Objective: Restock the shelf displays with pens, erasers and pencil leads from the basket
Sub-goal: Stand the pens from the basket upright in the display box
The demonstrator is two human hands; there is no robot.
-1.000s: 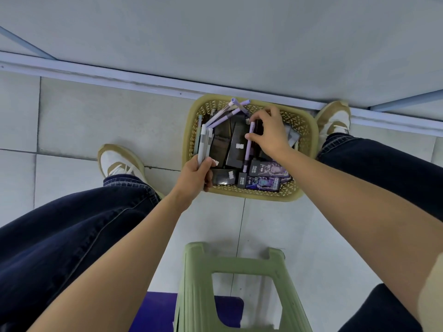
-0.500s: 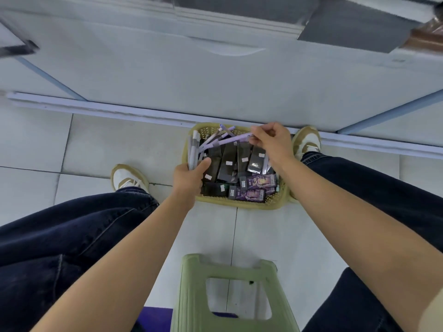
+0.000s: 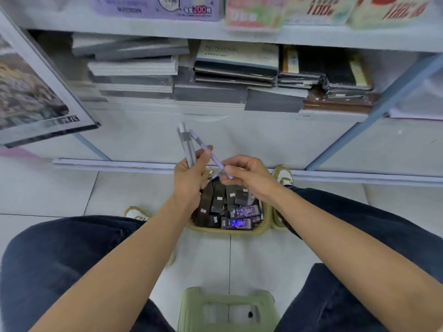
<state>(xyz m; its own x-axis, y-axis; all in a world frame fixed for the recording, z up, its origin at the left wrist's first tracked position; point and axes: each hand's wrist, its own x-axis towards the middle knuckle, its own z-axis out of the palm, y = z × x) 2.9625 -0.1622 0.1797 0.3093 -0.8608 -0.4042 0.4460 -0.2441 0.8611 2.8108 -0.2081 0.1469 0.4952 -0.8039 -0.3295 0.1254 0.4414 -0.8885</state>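
My left hand (image 3: 189, 180) grips a bunch of grey and white pens (image 3: 185, 144) that stand upright above the basket. A lilac pen (image 3: 207, 150) slants across that bunch, and my right hand (image 3: 244, 174) pinches its lower end. Both hands are raised over the yellow-green basket (image 3: 265, 226), which sits on the floor between my feet. Several black and purple boxes (image 3: 230, 207) fill the basket. The pens' lower ends are hidden inside my fingers.
A white shelf unit (image 3: 215, 130) faces me, with stacked notebooks (image 3: 215, 75) on its low shelf and printed packs above. A framed poster (image 3: 36, 92) leans at the left. A green plastic stool (image 3: 227, 310) stands between my knees on the tiled floor.
Both hands have lifted out of the basket with the pens. My view has tilted up, so the shelf with notebooks now shows. The lilac pen now lies against the bunch.
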